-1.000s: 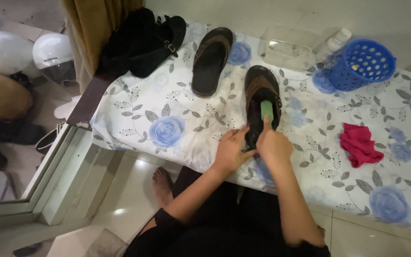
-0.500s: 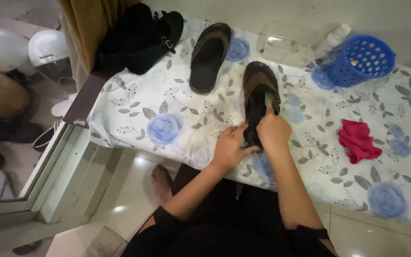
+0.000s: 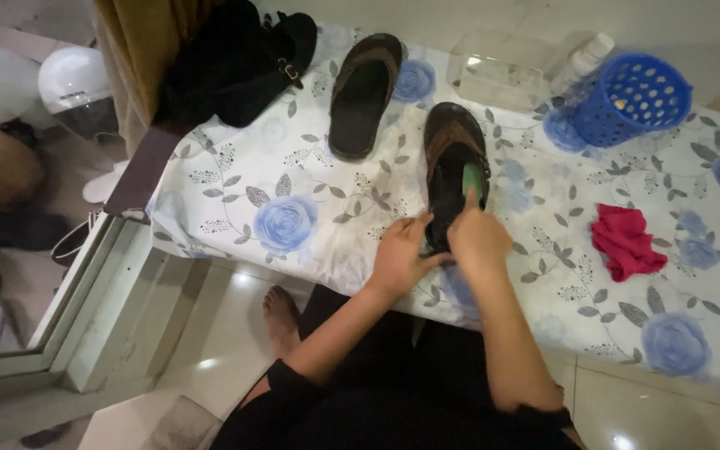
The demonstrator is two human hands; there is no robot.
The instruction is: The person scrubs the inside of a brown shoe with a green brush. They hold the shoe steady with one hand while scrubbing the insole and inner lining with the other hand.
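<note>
Brown sandal (image 3: 453, 167) — near cloth (image 3: 235, 200) edge

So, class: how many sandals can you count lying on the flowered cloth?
2. One sandal lies untouched near the far edge of the cloth. The other sandal lies nearer, steadied by the left hand while the right hand presses a green object into it.

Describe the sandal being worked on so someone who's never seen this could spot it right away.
On the floral cloth lie two dark brown sandals. Take the sandal nearer the blue basket, not the other sandal by the black bag. Only it has the left hand at its heel and the right hand pressing a green sponge on it.
</note>
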